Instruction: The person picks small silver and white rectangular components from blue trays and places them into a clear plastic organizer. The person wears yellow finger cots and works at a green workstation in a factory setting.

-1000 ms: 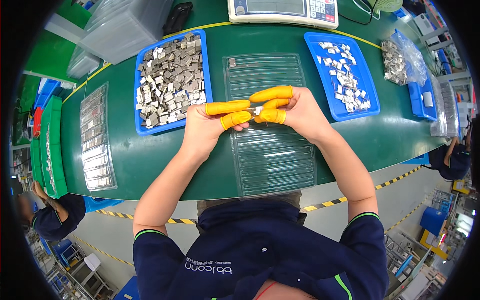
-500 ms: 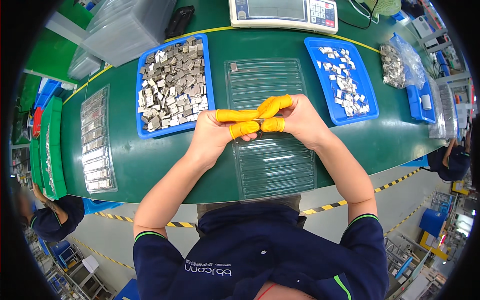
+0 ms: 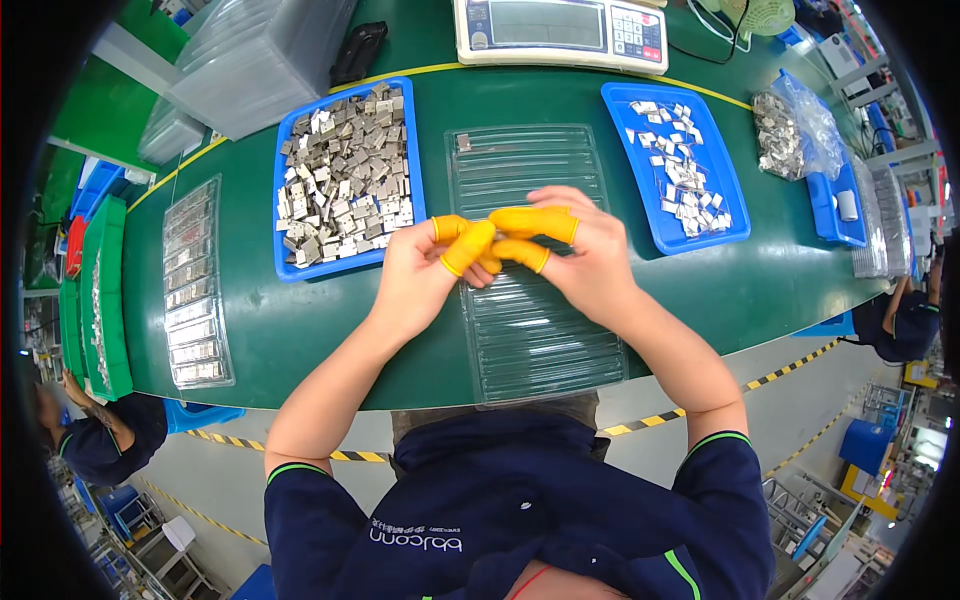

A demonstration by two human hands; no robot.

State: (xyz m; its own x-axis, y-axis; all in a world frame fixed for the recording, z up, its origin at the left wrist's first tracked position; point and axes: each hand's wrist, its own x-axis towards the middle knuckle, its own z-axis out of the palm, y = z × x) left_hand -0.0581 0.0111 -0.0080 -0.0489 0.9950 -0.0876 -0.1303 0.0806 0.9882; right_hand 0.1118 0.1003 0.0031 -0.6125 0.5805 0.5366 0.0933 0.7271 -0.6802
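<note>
Yellow finger cots cover the thumb and forefinger of my left hand [image 3: 425, 265] and my right hand [image 3: 585, 245]. Both hands are closed, fingertips together, around something small and mostly hidden. They hover over a clear plastic tray [image 3: 545, 350] with long ridged slots. One small metal piece [image 3: 463, 143] lies in that tray's far left corner. To the left, a blue tray [image 3: 419, 180] is heaped with small silvery metal housings [image 3: 350, 180]. On the right, another blue tray [image 3: 735, 190] holds small white parts with thin leads [image 3: 690, 175].
A clear tray filled with metal parts [image 3: 195, 290] lies at the left. Behind are stacked clear trays [image 3: 250, 65] and a scale [image 3: 560, 35]. Bagged parts [image 3: 780, 135] and a small blue bin [image 3: 835, 205] stand far right. Green bins [image 3: 110, 300] line the left edge; co-workers sit on both sides.
My fingertips have shifted slightly left and the right hand has turned, its fingers now overlapping the left thumb. The small metal edge seen between them earlier is now mostly covered.
</note>
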